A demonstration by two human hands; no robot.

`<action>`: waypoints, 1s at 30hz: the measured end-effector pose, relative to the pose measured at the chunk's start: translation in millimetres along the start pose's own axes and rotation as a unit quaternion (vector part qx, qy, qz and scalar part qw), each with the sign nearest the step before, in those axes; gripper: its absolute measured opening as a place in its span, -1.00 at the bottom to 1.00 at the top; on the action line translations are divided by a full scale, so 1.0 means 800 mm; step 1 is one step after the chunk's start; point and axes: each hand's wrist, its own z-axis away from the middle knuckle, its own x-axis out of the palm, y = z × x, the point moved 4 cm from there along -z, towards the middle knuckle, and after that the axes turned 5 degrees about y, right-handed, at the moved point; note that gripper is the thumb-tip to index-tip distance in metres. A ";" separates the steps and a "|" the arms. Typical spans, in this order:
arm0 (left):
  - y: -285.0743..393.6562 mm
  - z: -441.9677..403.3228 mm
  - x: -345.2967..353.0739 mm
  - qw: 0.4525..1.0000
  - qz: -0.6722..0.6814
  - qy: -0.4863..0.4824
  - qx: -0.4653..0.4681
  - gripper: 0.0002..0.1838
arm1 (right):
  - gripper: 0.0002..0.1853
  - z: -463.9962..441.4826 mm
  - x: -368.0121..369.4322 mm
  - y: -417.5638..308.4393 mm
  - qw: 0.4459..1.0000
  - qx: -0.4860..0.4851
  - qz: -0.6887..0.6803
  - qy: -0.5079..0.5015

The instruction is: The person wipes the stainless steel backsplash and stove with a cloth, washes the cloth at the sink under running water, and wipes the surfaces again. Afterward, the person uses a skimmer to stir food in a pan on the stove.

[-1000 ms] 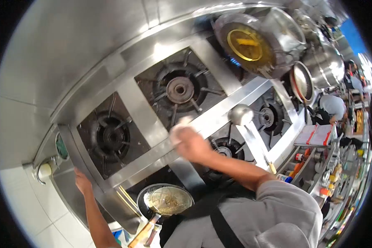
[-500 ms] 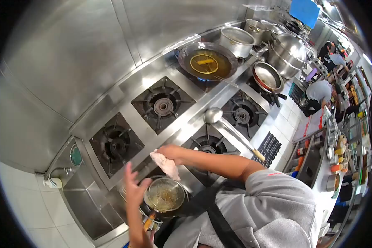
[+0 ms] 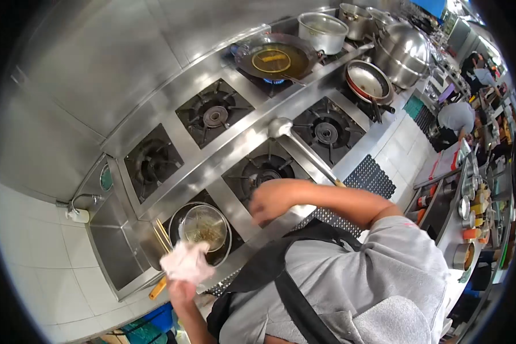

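We see a pale pink cloth [image 3: 186, 262] bunched in our left hand [image 3: 182, 290], fingers closed on its lower end, the rest fanning out above the fist. It lies across our view of the lower side of a round mesh strainer [image 3: 203, 225], set over a dark pan [image 3: 227, 252] on the near burner; contact we cannot tell. A wooden handle [image 3: 157, 288] sticks out just beside the cloth, and thin sticks [image 3: 162, 236] lean near the pan.

Our right hand [image 3: 274, 198] is apart from it, over the next burner [image 3: 266, 171], fingers curled downward and blurred. No object shows in it; how far it is closed we cannot tell.

Handling, our judgement: cloth light, soft, limp, not fragile; damp or greasy, we cannot say. Best hold is a gathered handful at the middle, since a corner grip leaves loose folds to sag toward the pan.
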 end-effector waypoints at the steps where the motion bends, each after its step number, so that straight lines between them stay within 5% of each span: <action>1: -0.007 0.036 -0.015 0.997 -0.043 0.059 -0.020 -0.38 | -0.47 0.032 0.020 0.038 0.998 0.005 0.054 -0.044; 3: -0.025 0.105 -0.038 0.974 -0.124 0.176 -0.071 -0.47 | -0.59 0.115 0.090 0.142 0.951 0.171 0.037 -0.256; 4: -0.044 0.124 -0.036 0.959 -0.153 0.220 -0.094 -0.48 | -0.59 0.171 0.150 0.214 0.863 0.330 -0.098 -0.370; 6: -0.088 0.141 -0.026 0.929 -0.199 0.281 -0.134 -0.48 | -0.54 0.297 0.220 0.317 0.744 0.471 -0.203 -0.429; 8: -0.131 0.139 -0.007 0.908 -0.231 0.312 -0.160 -0.49 | -0.51 0.385 0.303 0.456 0.676 0.460 -0.139 -0.559; 9: -0.144 0.142 0.005 0.899 -0.249 0.316 -0.171 -0.50 | -0.51 0.422 0.317 0.508 0.710 0.514 -0.142 -0.461; 10: -0.158 0.145 0.019 0.891 -0.267 0.318 -0.182 -0.50 | -0.51 0.445 0.312 0.550 0.812 0.470 -0.130 -0.320; 11: -0.171 0.146 0.033 0.883 -0.284 0.319 -0.193 -0.51 | -0.50 0.459 0.286 0.570 0.846 0.517 0.008 -0.132; 12: -0.185 0.149 0.047 0.875 -0.299 0.320 -0.205 -0.51 | -0.51 0.466 0.355 0.699 0.851 0.522 -0.009 0.062; 13: -0.199 0.148 0.061 0.869 -0.315 0.314 -0.215 -0.51 | -0.46 0.491 0.325 0.688 0.746 0.591 -0.119 0.282; 14: -0.210 0.146 0.076 0.864 -0.330 0.309 -0.222 -0.52 | -0.33 0.494 0.289 0.652 0.653 0.628 -0.140 0.399; 16: -0.223 0.144 0.100 0.851 -0.357 0.303 -0.238 -0.53 | -0.22 0.477 0.273 0.652 0.674 0.558 -0.142 0.463; 18: -0.232 0.147 0.119 0.842 -0.377 0.298 -0.243 -0.54 | -0.25 0.455 0.284 0.677 0.694 0.551 -0.187 0.425; 30: -0.252 0.155 0.156 0.810 -0.435 0.294 -0.264 -0.59 | -0.46 0.443 0.286 0.683 0.639 0.578 -0.197 0.468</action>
